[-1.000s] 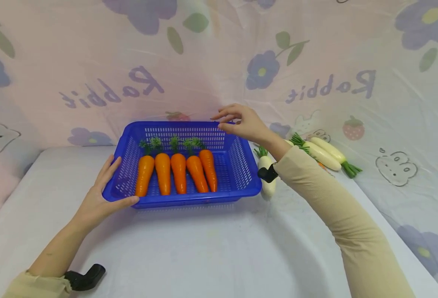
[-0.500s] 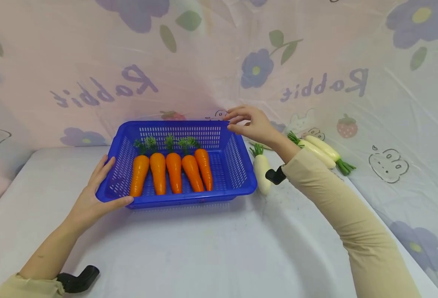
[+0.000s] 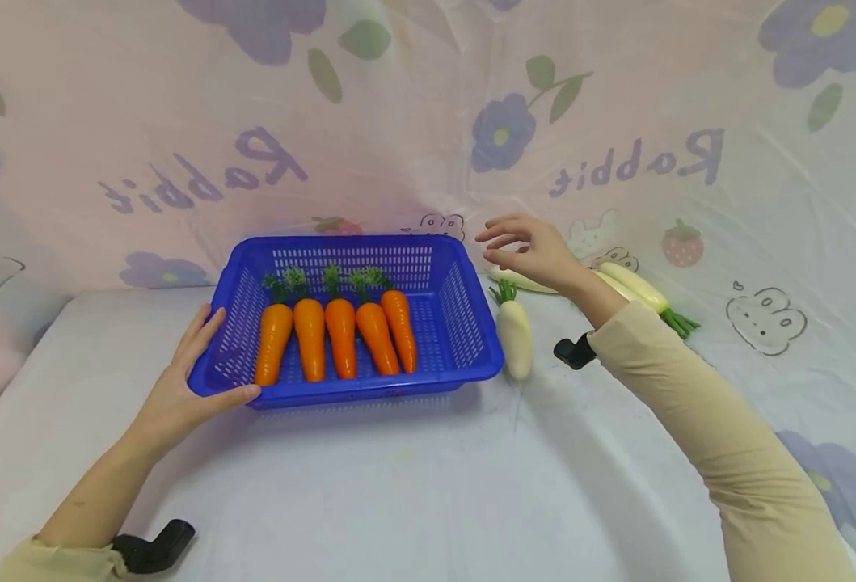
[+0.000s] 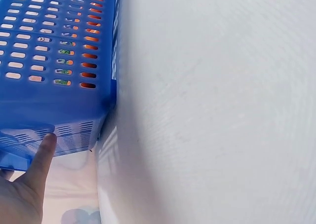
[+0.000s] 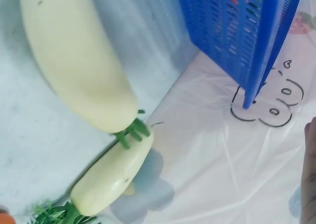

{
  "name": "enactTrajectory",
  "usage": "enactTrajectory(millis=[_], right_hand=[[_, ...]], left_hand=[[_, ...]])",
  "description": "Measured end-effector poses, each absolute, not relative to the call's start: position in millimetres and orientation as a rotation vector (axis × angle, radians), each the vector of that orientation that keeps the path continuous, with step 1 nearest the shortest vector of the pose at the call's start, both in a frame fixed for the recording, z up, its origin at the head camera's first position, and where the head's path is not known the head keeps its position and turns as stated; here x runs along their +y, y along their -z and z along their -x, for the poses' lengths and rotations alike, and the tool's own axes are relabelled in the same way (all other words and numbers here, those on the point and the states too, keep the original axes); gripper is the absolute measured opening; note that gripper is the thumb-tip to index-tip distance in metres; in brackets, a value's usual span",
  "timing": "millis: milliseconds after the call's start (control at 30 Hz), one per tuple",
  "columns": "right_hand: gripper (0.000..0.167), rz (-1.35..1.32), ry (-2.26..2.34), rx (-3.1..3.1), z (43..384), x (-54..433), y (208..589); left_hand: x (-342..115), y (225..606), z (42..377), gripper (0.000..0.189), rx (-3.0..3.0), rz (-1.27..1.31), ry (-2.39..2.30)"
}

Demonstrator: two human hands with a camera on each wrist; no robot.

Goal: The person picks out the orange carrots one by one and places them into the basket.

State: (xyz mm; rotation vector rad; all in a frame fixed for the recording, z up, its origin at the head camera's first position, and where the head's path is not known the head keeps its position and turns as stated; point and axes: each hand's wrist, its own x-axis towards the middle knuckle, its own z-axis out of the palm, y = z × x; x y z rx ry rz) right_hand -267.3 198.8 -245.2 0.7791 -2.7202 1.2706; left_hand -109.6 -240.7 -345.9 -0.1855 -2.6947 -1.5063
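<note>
A blue plastic basket (image 3: pixel 369 390) stands at the back of the table, with a row of several orange carrots (image 3: pixel 309 339) inside, green tops toward the back. At its front left corner my left hand (image 3: pixel 169 400) touches the rim, thumb along the front and fingers against the left side. The left wrist view has a straight finger (image 4: pixel 43 157) on the basket's outer wall (image 4: pixel 44 103). My right hand (image 3: pixel 533 250) hovers, loosely bent and holding nothing, beyond the basket's right end. Below it lies a white radish (image 3: pixel 515 343), close beside the basket.
Another white radish (image 3: pixel 522 280) lies behind, partly under the right hand in this view. More white radishes (image 3: pixel 634 284) lie farther right, partly behind the forearm. A printed cloth (image 3: pixel 413 105) hangs directly behind the basket. Something orange (image 5: pixel 6 220) shows at the right wrist view's lower edge.
My right hand has moved right, from above the basket's back right corner to beyond its right end. The left hand keeps its place on the corner. The view has shifted slightly.
</note>
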Motion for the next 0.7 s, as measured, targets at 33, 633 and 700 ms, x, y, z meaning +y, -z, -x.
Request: enactTrajectory(millis=[33, 633, 700], right_hand=[[0.030, -0.769, -1.255, -2.722, 267, 202, 246], [0.034, -0.588, -1.072, -2.827, 260, 263, 262], [0.034, -0.569, -1.065, -2.836, 259, 268, 264]], left_hand=[[-241, 346, 110, 0.101, -2.695, 0.183, 1.502], [-243, 348, 114, 0.102, -2.725, 0.170, 1.473], [-243, 348, 114, 0.102, -2.728, 0.167, 1.472]])
